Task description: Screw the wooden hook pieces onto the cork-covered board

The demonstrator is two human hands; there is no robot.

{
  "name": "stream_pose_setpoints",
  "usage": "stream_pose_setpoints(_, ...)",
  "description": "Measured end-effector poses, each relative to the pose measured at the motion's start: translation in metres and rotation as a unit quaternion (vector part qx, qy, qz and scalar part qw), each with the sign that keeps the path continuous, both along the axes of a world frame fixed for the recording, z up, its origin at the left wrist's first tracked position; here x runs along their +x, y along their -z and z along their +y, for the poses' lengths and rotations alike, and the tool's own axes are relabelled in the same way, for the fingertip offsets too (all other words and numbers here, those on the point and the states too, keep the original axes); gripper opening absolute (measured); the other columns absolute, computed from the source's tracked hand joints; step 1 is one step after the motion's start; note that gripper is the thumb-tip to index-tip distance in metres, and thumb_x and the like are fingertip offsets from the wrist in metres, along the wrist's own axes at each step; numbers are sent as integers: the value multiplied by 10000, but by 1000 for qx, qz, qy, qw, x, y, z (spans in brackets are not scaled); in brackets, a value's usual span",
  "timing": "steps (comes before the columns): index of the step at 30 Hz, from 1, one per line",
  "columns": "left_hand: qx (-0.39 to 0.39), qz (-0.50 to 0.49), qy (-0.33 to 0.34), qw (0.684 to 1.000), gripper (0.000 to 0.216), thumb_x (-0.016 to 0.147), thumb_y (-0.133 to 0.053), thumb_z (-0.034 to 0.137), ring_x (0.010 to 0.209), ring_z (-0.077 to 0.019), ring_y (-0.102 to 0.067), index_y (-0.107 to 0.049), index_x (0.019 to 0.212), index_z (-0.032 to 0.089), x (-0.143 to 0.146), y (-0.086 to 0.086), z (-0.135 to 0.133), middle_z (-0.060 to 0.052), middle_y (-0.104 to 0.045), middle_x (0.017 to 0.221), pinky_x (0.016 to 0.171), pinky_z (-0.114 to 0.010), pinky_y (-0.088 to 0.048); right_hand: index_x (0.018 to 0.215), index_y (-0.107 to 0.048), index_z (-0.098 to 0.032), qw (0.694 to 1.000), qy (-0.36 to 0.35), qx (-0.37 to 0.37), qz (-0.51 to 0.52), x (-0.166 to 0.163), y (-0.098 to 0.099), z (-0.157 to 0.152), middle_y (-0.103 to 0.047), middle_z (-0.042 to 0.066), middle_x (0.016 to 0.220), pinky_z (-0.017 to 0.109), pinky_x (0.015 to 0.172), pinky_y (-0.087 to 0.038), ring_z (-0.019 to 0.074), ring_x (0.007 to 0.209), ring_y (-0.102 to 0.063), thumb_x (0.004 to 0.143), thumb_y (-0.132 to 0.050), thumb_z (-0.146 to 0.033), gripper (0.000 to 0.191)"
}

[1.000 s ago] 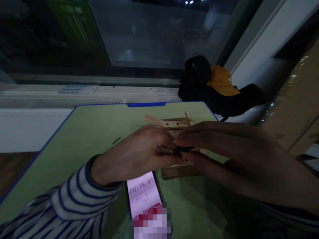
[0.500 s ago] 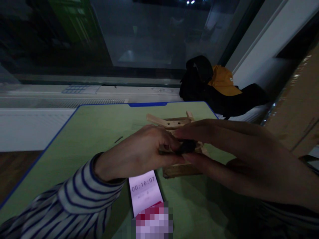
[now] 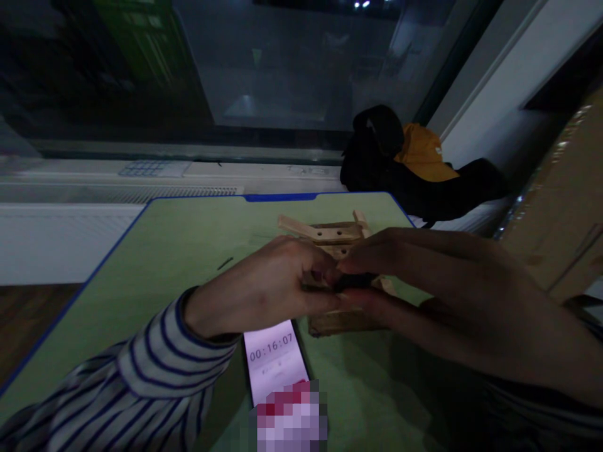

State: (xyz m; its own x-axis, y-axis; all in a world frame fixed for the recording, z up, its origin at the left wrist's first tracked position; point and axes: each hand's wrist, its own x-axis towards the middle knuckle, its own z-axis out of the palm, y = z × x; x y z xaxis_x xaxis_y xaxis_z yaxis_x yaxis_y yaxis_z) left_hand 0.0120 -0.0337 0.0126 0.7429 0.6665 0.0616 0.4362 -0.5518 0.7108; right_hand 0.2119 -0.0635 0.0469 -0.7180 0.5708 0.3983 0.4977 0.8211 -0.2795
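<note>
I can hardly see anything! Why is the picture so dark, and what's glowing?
Head view: the room is dim, so the left hand, the right hand and the wooden model they pinch look murky; the phone screen glows brightest, its lower part pixelated; the window shows faint reflections.

Green, blue-edged table [image 3: 179, 251] with a wooden model [image 3: 330, 233], a lit phone [image 3: 273, 361], a dark sliver [image 3: 225, 263]
</note>
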Motion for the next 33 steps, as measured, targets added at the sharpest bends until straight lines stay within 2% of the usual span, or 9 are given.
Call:
stream_pose_setpoints(4,-5,-6,5,1000,241,862,-567,343,670,-118,-573,-646,729,157,-1,2,0,34,-597,646,670,-211,-437,1257,-513,-207,1000,-12,-3,-19,2,-4,-2,-652,-4,1147,191,814,-494,105,984,-609,913,-539,-278,352)
stream_pose_setpoints(7,10,-16,8,1000,223,857,-572,326,676,-123,-570,-650,735,157,-2,2,1,36,-582,626,693,-223,-440,1224,-534,-200,999,-28,11,-38,4,-4,-1,-623,-25,1204,98,921,-416,48,1081,-560,920,-536,-255,309)
stream_pose_setpoints(10,5,-16,22,1000,234,863,-557,312,684,-123,-567,-641,715,151,-2,2,0,37,-575,631,696,-224,-440,1188,-539,-201,999,-31,8,-36,4,-2,1,-617,-44,1181,43,945,-349,2,1073,-545,922,-544,-266,274)
stream_pose_setpoints(15,-6,-10,43,999,234,866,-534,265,648,-103,-552,-625,683,150,-1,2,0,48,-564,614,680,-210,-441,1111,-558,-200,1000,-23,8,-8,2,1,2,-655,-31,1067,111,853,-437,51,979,-601,903,-570,-289,227)
stream_pose_setpoints(20,-3,-21,9,1000,209,854,-581,323,758,-134,-603,-653,741,162,-2,3,1,30,-635,693,746,-232,-453,1097,-552,-204,1000,-22,11,-9,2,2,3,-660,-12,1033,173,794,-480,85,925,-620,909,-555,-291,208)
stream_pose_setpoints(23,-21,-40,15,999,159,851,-605,291,848,-143,-623,-662,760,173,-2,5,1,30,-668,770,791,-231,-449,1142,-551,-189,1000,-22,8,-17,3,0,2,-655,1,1053,167,818,-484,90,971,-612,896,-568,-265,258)
stream_pose_setpoints(26,-28,-68,30,997,84,852,-613,253,926,-136,-621,-678,842,201,-3,6,1,45,-686,850,816,-212,-441,1215,-530,-153,999,-41,-2,-15,3,-2,1,-635,19,1153,135,909,-448,78,1076,-576,901,-539,-211,320)
stream_pose_setpoints(30,-11,-48,29,998,105,845,-615,259,857,-130,-619,-681,832,178,-4,4,1,29,-686,876,772,-206,-441,1182,-565,-166,998,-53,3,-21,4,-2,2,-633,-8,1186,69,930,-385,32,1070,-572,910,-541,-207,276)
stream_pose_setpoints(33,-10,-19,36,999,197,868,-571,300,773,-130,-603,-684,811,149,-3,1,1,17,-667,792,721,-214,-440,1158,-562,-183,999,-41,0,-13,4,0,3,-649,-19,1134,81,902,-403,41,1027,-593,900,-571,-253,267)
